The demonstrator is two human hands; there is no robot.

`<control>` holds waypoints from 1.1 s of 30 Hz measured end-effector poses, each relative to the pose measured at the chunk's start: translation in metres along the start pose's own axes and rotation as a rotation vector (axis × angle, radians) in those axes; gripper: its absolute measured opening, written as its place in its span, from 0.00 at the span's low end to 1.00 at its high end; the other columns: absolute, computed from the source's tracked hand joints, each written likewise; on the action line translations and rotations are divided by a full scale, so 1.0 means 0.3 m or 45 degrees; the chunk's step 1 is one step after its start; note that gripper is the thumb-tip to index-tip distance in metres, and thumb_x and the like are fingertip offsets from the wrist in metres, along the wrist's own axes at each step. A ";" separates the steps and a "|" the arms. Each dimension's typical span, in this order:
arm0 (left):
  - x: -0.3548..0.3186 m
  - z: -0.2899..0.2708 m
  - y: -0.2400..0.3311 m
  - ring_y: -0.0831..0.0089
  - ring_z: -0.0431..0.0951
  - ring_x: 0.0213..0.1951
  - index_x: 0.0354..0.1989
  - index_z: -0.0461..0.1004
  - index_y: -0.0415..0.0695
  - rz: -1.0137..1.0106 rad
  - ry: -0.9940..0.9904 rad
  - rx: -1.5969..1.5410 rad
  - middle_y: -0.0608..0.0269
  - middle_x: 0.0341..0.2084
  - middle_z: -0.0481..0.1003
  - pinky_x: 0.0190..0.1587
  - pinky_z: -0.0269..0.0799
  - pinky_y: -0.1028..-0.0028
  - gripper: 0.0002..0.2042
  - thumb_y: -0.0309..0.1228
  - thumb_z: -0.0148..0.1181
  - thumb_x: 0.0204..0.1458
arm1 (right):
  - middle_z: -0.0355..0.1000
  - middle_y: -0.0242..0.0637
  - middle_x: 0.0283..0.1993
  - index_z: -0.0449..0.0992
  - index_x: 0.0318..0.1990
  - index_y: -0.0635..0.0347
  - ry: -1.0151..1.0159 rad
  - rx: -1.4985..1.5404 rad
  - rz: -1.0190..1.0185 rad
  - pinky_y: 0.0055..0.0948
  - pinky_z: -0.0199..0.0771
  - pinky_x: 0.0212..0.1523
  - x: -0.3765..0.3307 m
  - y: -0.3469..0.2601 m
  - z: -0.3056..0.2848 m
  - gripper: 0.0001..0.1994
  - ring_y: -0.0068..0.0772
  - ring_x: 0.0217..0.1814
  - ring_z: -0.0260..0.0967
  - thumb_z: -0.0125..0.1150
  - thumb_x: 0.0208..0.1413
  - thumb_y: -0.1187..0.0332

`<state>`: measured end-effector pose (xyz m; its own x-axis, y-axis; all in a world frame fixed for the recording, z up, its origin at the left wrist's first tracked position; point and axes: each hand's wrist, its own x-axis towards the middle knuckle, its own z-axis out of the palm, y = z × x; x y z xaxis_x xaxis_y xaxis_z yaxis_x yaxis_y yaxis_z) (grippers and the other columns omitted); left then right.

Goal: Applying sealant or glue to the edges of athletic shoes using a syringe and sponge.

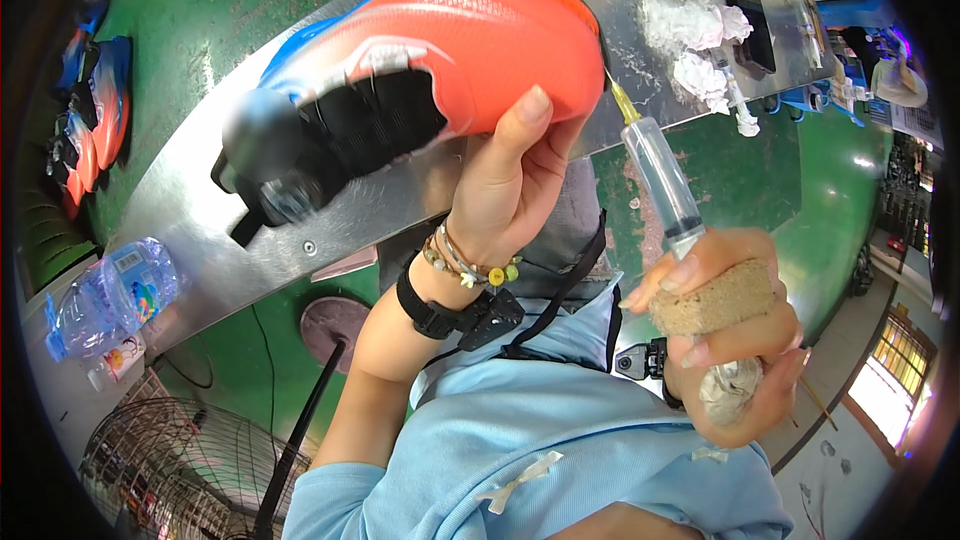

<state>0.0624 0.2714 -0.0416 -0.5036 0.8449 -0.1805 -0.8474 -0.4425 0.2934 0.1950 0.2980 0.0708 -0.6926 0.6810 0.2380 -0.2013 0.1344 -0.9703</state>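
The left hand (510,180) is clamped on a red-and-blue shoe (510,55), thumb on the red upper, its other fingers partly hidden behind. Left of them, the shoe's black end blurs. The right hand (775,335) has its fingers closed round a syringe (660,175), a tan block (715,300) and a crumpled pale wad (731,390); whether the needle (622,98) touches the shoe cannot be told. Well left of the left fingers, a bottle (95,310) bears a barcoded label (140,275). The metal table's (200,190) edge passes behind the left hand; green floor (750,175) opens above the right fingers.
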 end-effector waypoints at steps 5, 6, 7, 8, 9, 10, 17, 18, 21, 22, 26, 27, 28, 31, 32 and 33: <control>-0.009 0.152 0.057 0.72 0.74 0.42 0.45 0.67 0.41 0.001 0.284 -0.028 0.62 0.39 0.73 0.47 0.72 0.74 0.19 0.41 0.57 0.50 | 0.61 0.56 0.37 0.67 0.24 0.57 -0.086 -0.093 -0.083 0.39 0.73 0.25 0.008 0.037 -0.019 0.25 0.42 0.26 0.64 0.27 0.60 0.51; -0.016 0.166 0.073 0.75 0.74 0.42 0.43 0.68 0.41 -0.045 0.307 -0.006 0.64 0.39 0.73 0.49 0.70 0.75 0.17 0.39 0.58 0.50 | 0.61 0.56 0.37 0.67 0.24 0.56 -0.127 -0.130 -0.107 0.38 0.73 0.25 0.008 0.041 -0.020 0.25 0.42 0.27 0.64 0.27 0.60 0.51; -0.018 0.181 0.084 0.79 0.74 0.41 0.42 0.69 0.41 -0.091 0.330 0.017 0.66 0.38 0.74 0.51 0.69 0.76 0.16 0.37 0.59 0.50 | 0.61 0.56 0.37 0.67 0.24 0.56 -0.122 -0.128 -0.114 0.38 0.73 0.25 0.007 0.047 -0.019 0.25 0.42 0.27 0.64 0.27 0.60 0.51; -0.017 0.197 0.089 0.79 0.75 0.39 0.41 0.70 0.41 -0.097 0.360 0.058 0.65 0.36 0.75 0.50 0.69 0.78 0.16 0.40 0.58 0.50 | 0.65 0.56 0.37 0.69 0.25 0.58 -0.076 -0.083 -0.140 0.37 0.71 0.26 0.004 0.053 -0.018 0.23 0.42 0.28 0.67 0.30 0.59 0.53; -0.015 0.199 0.092 0.79 0.75 0.39 0.41 0.70 0.41 -0.096 0.355 0.065 0.65 0.36 0.75 0.50 0.69 0.78 0.16 0.40 0.58 0.50 | 0.69 0.56 0.37 0.70 0.25 0.59 -0.030 -0.034 -0.165 0.35 0.69 0.28 0.003 0.064 -0.017 0.21 0.43 0.29 0.70 0.34 0.58 0.55; -0.013 0.200 0.094 0.79 0.75 0.38 0.40 0.70 0.40 -0.112 0.378 0.057 0.65 0.34 0.75 0.49 0.69 0.80 0.16 0.40 0.58 0.50 | 0.69 0.56 0.37 0.70 0.25 0.59 -0.025 -0.030 -0.171 0.35 0.69 0.28 0.003 0.072 -0.018 0.21 0.43 0.29 0.70 0.34 0.58 0.55; -0.016 0.190 0.101 0.72 0.75 0.40 0.45 0.67 0.38 -0.126 0.420 -0.035 0.54 0.42 0.73 0.42 0.75 0.79 0.18 0.37 0.57 0.51 | 0.69 0.55 0.37 0.70 0.24 0.60 -0.055 -0.063 -0.209 0.35 0.69 0.29 -0.009 0.109 -0.020 0.20 0.42 0.30 0.70 0.35 0.57 0.57; -0.011 0.197 0.100 0.72 0.75 0.40 0.45 0.67 0.38 -0.133 0.416 -0.034 0.54 0.42 0.73 0.42 0.75 0.79 0.18 0.37 0.57 0.51 | 0.69 0.55 0.36 0.70 0.24 0.60 -0.039 -0.061 -0.204 0.35 0.69 0.29 -0.009 0.107 -0.020 0.20 0.42 0.30 0.70 0.36 0.57 0.57; 0.001 0.213 0.099 0.72 0.75 0.40 0.45 0.67 0.38 -0.152 0.443 -0.047 0.54 0.42 0.72 0.42 0.75 0.80 0.18 0.37 0.57 0.51 | 0.69 0.55 0.36 0.69 0.24 0.61 -0.054 -0.115 -0.183 0.34 0.69 0.30 -0.003 0.096 -0.021 0.19 0.43 0.31 0.70 0.36 0.56 0.58; 0.003 0.215 0.101 0.75 0.76 0.38 0.42 0.69 0.40 -0.168 0.428 -0.010 0.59 0.37 0.74 0.44 0.73 0.81 0.17 0.39 0.57 0.50 | 0.69 0.55 0.36 0.69 0.24 0.61 -0.044 -0.119 -0.181 0.34 0.69 0.30 -0.004 0.097 -0.020 0.19 0.43 0.31 0.70 0.36 0.56 0.58; 0.020 0.214 0.109 0.78 0.75 0.37 0.39 0.71 0.42 -0.106 0.398 -0.015 0.66 0.35 0.75 0.48 0.71 0.80 0.13 0.37 0.59 0.50 | 0.68 0.56 0.39 0.69 0.27 0.61 -0.020 -0.106 -0.301 0.32 0.71 0.30 -0.011 0.136 -0.026 0.21 0.42 0.32 0.70 0.35 0.58 0.54; 0.029 0.203 0.116 0.78 0.75 0.37 0.39 0.71 0.42 -0.099 0.394 -0.010 0.66 0.35 0.75 0.48 0.71 0.80 0.13 0.37 0.59 0.50 | 0.67 0.57 0.40 0.69 0.29 0.61 0.004 -0.104 -0.351 0.31 0.71 0.30 -0.010 0.148 -0.036 0.22 0.42 0.33 0.70 0.34 0.58 0.52; 0.040 0.186 0.131 0.78 0.75 0.38 0.39 0.71 0.42 -0.134 0.392 0.007 0.66 0.35 0.75 0.49 0.71 0.79 0.13 0.36 0.59 0.50 | 0.67 0.57 0.40 0.69 0.29 0.61 0.003 -0.097 -0.361 0.31 0.71 0.30 -0.003 0.146 -0.049 0.22 0.42 0.33 0.70 0.34 0.58 0.52; 0.095 0.164 0.175 0.78 0.75 0.38 0.39 0.71 0.41 -0.112 0.380 0.049 0.66 0.37 0.75 0.49 0.72 0.78 0.12 0.33 0.60 0.49 | 0.65 0.57 0.41 0.69 0.30 0.60 0.073 -0.199 -0.347 0.31 0.71 0.31 0.023 0.132 -0.096 0.24 0.42 0.34 0.70 0.34 0.59 0.49; 0.123 0.144 0.209 0.78 0.75 0.36 0.41 0.70 0.41 -0.050 0.414 0.112 0.64 0.38 0.74 0.47 0.73 0.78 0.14 0.34 0.60 0.49 | 0.65 0.57 0.42 0.68 0.30 0.60 0.107 -0.212 -0.294 0.32 0.72 0.32 0.035 0.131 -0.109 0.23 0.42 0.35 0.70 0.34 0.59 0.50; 0.154 0.109 0.244 0.77 0.76 0.34 0.42 0.69 0.40 0.011 0.450 0.175 0.61 0.39 0.74 0.45 0.74 0.79 0.16 0.36 0.61 0.48 | 0.64 0.57 0.42 0.68 0.30 0.60 0.141 -0.224 -0.239 0.33 0.72 0.33 0.044 0.139 -0.123 0.23 0.42 0.35 0.70 0.33 0.60 0.50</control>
<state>-0.0175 0.2878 0.0024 -0.5580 0.6747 -0.4832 -0.8244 -0.3845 0.4153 0.2030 0.3392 0.0319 -0.5724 0.7059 0.4172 -0.1884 0.3819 -0.9048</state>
